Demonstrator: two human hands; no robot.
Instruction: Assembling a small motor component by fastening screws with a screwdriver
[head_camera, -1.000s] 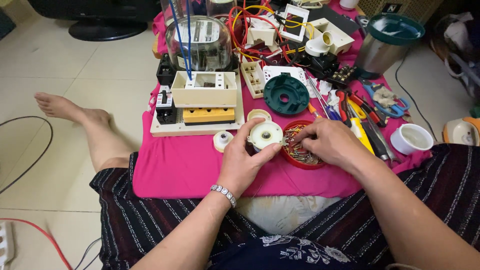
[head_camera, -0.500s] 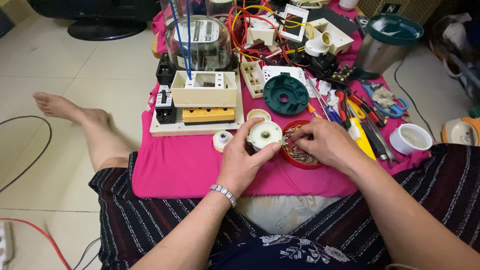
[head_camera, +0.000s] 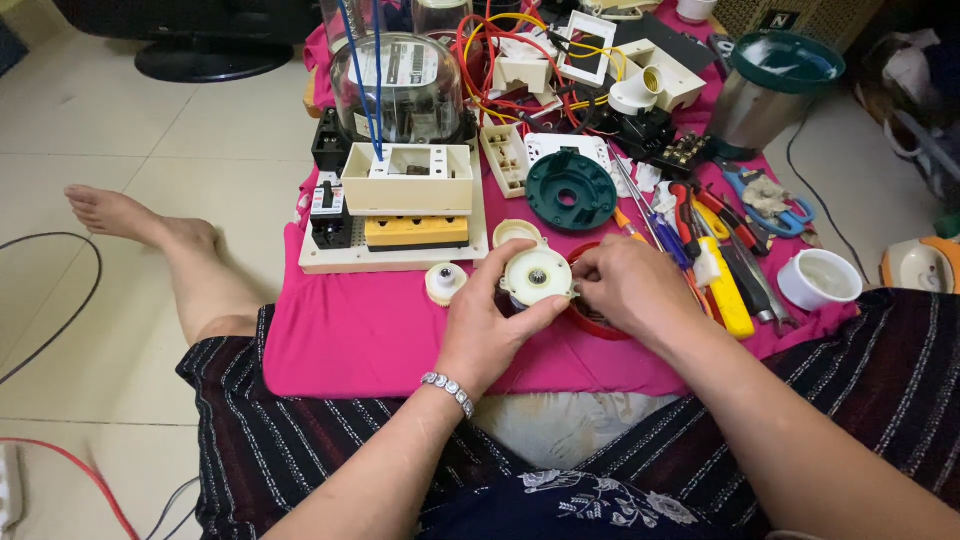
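Note:
My left hand (head_camera: 490, 325) grips a round cream plastic motor part (head_camera: 537, 277) with a small toothed hub in its middle, held just above the pink cloth (head_camera: 350, 325). My right hand (head_camera: 625, 285) rests beside it, fingertips pinched against the part's right edge. That hand covers most of a red round lid (head_camera: 590, 325) holding small metal pieces. A small white cap (head_camera: 445, 283) lies left of the part, and a cream ring (head_camera: 516, 232) sits behind it.
Behind the hands stand a cream and yellow breaker box on a board (head_camera: 405, 200), a glass-domed meter (head_camera: 400, 85), a dark green disc (head_camera: 570, 190), and tangled wires. Screwdrivers, pliers and a yellow knife (head_camera: 725, 290) lie to the right, by a white cup (head_camera: 820, 280).
My right hand has moved left off the red lid and now pinches at the edge of the cream part. My left hand has kept holding the part in place.

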